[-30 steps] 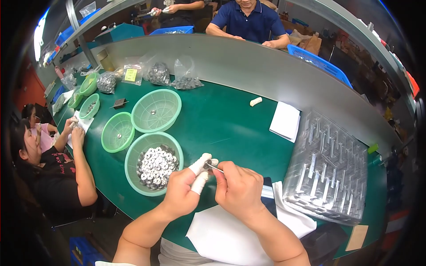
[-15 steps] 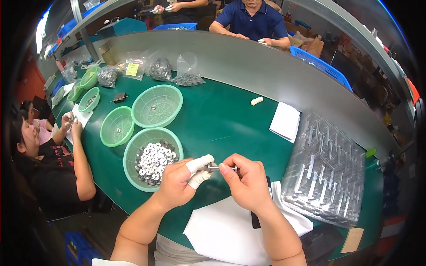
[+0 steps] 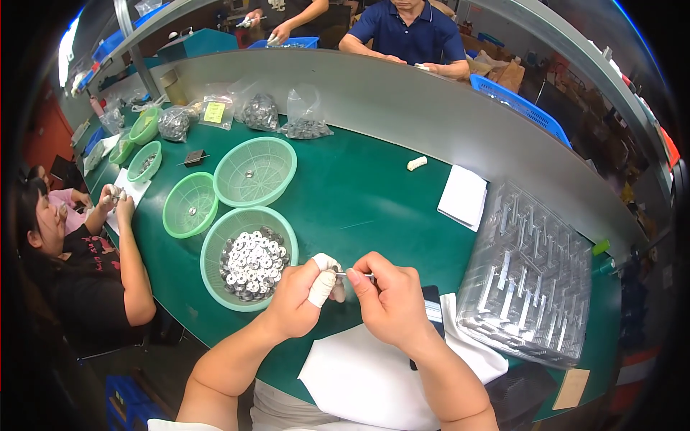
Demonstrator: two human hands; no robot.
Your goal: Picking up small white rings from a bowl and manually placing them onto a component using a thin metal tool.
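Green matting covers the long curved bench [image 3: 359, 201], which is backed by a low grey wall; beyond that wall other people work among blue crates. Near the middle of the bench's front edge, the left hand [image 3: 298, 294], its fingertips wrapped in white tape, and the right hand [image 3: 388, 302] meet, each grip pinched shut on a thin metal pin [image 3: 356, 274] held level between them just above the bench. Just left of the hands stands a green basket [image 3: 215, 276] full of small silvery washers, with two more green baskets, nearly bare, behind it. Clear bags of metal parts [image 3: 262, 111] lie along the wall. A stack of clear plastic trays [image 3: 528, 276] sits to the right, a white paper pad [image 3: 463, 197] behind it. White sheets [image 3: 359, 381] lie under the forearms. At the left end a seated person works over a paper.
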